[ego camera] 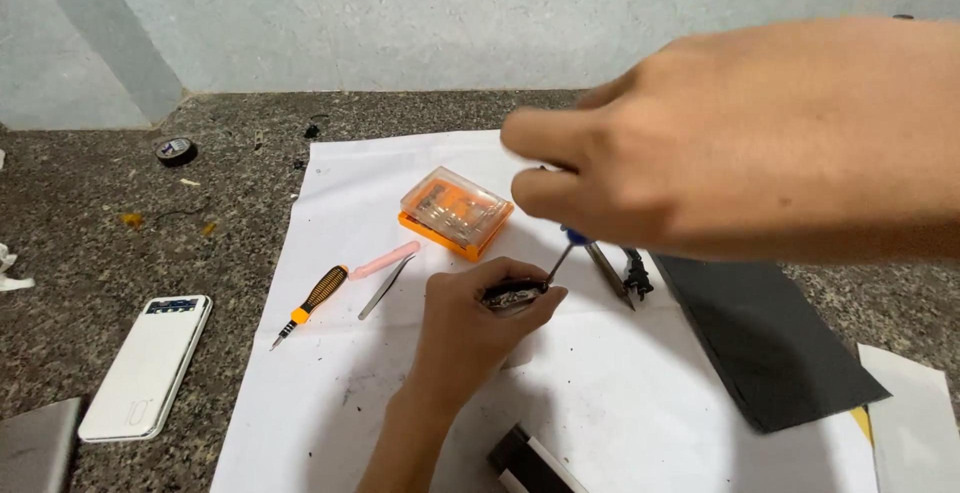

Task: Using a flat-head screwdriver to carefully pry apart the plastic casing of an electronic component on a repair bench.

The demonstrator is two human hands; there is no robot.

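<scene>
From the head camera, a white sheet of paper [600, 393] covers the middle of a speckled stone surface [90, 243], and most of the items lie on it. Near the sheet's top sits a rectangular bit case [455, 211] with an orange base and a clear lid, set at an angle. To the far left, off the paper, a white slab-shaped power bank [146, 367] lies flat with a dark strip at its upper end, and a small roll of black tape [176, 150] rests near the wall. An orange-and-black screwdriver [312, 304], a pink pry tool [385, 259] and metal tweezers [387, 286] lie side by side left of centre. A dark mat [765, 338] lies on the right. The left hand [470, 328] is curled around a small dark metallic part [514, 296], pinching it just above the paper near the centre; its detail is too small to read. The right hand [700, 143], close to the camera and blurred, closes its fingers on the blue top of a thin precision screwdriver [566, 253], whose tip meets the part.
</scene>
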